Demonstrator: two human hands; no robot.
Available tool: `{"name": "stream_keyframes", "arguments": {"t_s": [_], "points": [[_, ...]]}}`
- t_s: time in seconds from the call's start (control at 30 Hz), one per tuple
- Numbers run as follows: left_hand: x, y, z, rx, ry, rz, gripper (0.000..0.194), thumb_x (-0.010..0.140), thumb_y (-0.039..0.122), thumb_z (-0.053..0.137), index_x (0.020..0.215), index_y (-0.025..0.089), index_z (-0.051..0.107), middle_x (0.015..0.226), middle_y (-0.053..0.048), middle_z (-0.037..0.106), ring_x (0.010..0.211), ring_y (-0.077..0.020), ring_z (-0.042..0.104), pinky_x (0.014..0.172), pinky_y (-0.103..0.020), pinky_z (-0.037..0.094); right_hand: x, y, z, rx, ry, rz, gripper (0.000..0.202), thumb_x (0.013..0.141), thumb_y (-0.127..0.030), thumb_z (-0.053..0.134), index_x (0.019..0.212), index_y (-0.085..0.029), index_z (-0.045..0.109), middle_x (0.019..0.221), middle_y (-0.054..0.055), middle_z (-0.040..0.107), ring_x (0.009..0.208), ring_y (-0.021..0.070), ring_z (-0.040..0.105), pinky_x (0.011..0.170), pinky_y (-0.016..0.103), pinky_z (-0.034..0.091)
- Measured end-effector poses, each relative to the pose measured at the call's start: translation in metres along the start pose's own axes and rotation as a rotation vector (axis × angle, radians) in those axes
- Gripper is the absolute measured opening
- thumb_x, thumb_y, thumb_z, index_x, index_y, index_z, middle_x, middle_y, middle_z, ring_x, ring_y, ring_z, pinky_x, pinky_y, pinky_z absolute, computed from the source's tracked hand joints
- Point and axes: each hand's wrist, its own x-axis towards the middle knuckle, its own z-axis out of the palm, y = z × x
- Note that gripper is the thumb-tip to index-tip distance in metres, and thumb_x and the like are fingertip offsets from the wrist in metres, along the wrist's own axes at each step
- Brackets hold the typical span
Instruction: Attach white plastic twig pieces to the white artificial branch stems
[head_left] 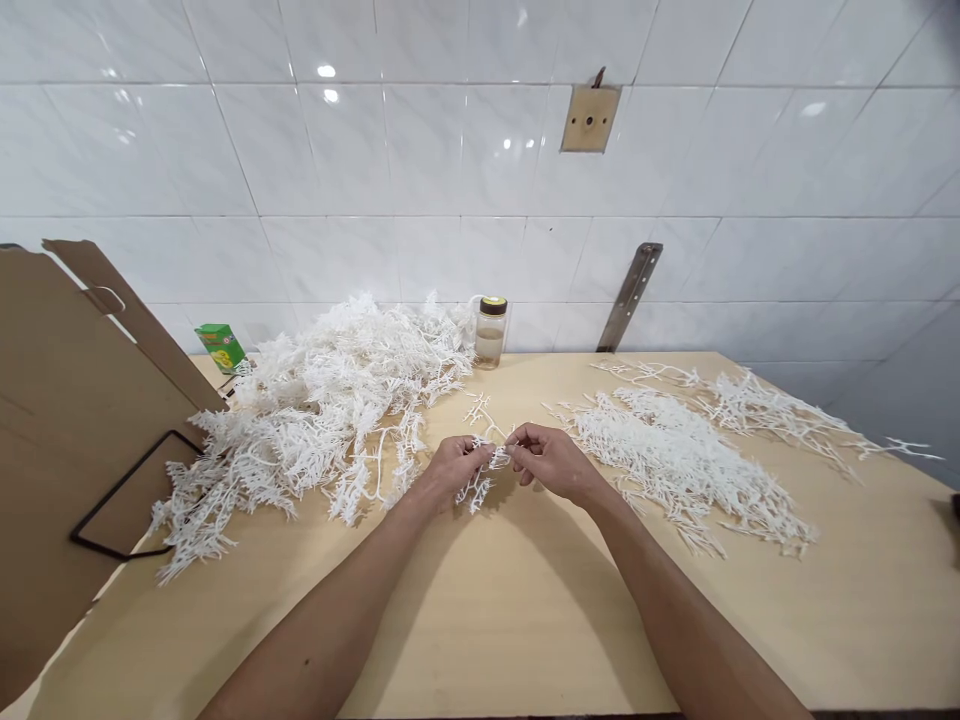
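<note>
Between my hands is a white artificial branch with small forked twigs, some sticking up above the fingers and some hanging below. My left hand is closed on it, thumb and fingers pinched. My right hand pinches the branch's right side with thumb and forefinger; exactly which part it grips is hidden by the fingertips. To the left lies a large heap of white artificial branches. Right of my right hand, a flatter pile of white twigs is spread on the table.
A jar with a dark lid stands behind the heap on the wooden table. At the left are a cardboard box, a black wire frame and a green carton. More white twigs lie far right. A metal bracket leans against the tiled wall.
</note>
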Motion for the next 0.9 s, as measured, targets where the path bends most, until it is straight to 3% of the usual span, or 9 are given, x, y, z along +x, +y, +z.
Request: {"name": "stream_keyframes", "arguments": {"t_s": [0.23,0.37,0.5,0.6,0.73,0.8,0.9], "points": [[0.001,-0.003,0.000,0.222,0.059,0.065,0.039,0.074,0.053,0.066,0.067,0.015,0.056,0.056,0.003,0.049,0.049,-0.0081,0.039,0.048,-0.022,0.028,-0.003,-0.009,-0.003,-0.196,0.033,-0.104,0.017,0.082,-0.033,0.060,0.085,-0.019,0.069,0.077,0.003,0.070,0.059,0.0146,0.065,0.053,0.025,0.052],[0.003,-0.006,0.000,0.219,0.038,0.063,0.040,0.074,0.055,0.064,0.070,0.015,0.056,0.058,0.002,0.050,0.050,-0.0087,0.040,0.048,-0.022,0.029,-0.003,-0.007,-0.002,-0.307,0.085,-0.212,0.013,0.083,-0.028,0.059,0.080,-0.020,0.069,0.081,0.004,0.070,0.073,0.0170,0.065,0.062,0.027,0.051],[0.003,-0.007,-0.002,0.270,0.003,0.090,0.039,0.076,0.054,0.063,0.068,0.017,0.052,0.058,0.004,0.045,0.052,-0.0086,0.039,0.048,-0.022,0.028,0.001,-0.001,0.006,-0.440,0.149,-0.302,0.013,0.085,-0.020,0.054,0.080,-0.020,0.066,0.082,0.004,0.068,0.073,0.0164,0.061,0.068,0.028,0.048],[0.000,-0.007,-0.001,0.279,-0.020,0.082,0.038,0.078,0.053,0.062,0.070,0.017,0.051,0.058,0.005,0.043,0.051,-0.0081,0.036,0.048,-0.023,0.026,0.008,0.009,0.005,-0.597,0.318,-0.334,0.017,0.086,-0.015,0.048,0.077,-0.018,0.062,0.084,0.007,0.065,0.073,0.0173,0.059,0.070,0.030,0.045],[-0.001,-0.010,0.002,0.212,0.020,0.054,0.041,0.077,0.057,0.063,0.070,0.018,0.051,0.056,0.006,0.041,0.049,-0.0077,0.034,0.047,-0.023,0.025,0.012,0.022,-0.015,-0.662,0.601,-0.237,0.014,0.084,-0.016,0.049,0.077,-0.019,0.060,0.082,0.008,0.063,0.075,0.0203,0.059,0.072,0.033,0.046],[0.001,-0.012,0.003,0.180,0.045,0.061,0.043,0.076,0.058,0.063,0.068,0.018,0.050,0.055,0.006,0.040,0.048,-0.0076,0.034,0.047,-0.023,0.025,0.010,0.022,-0.024,-0.650,0.715,-0.202,0.012,0.082,-0.015,0.051,0.085,-0.018,0.062,0.092,0.010,0.065,0.073,0.0202,0.059,0.072,0.034,0.047],[0.003,-0.014,0.003,0.140,0.063,0.076,0.045,0.075,0.059,0.064,0.067,0.018,0.050,0.054,0.006,0.042,0.048,-0.0077,0.035,0.047,-0.022,0.025,0.003,0.014,-0.025,-0.560,0.719,-0.256,0.017,0.082,-0.018,0.054,0.094,-0.017,0.065,0.104,0.012,0.065,0.067,0.0176,0.059,0.070,0.034,0.049]]}}
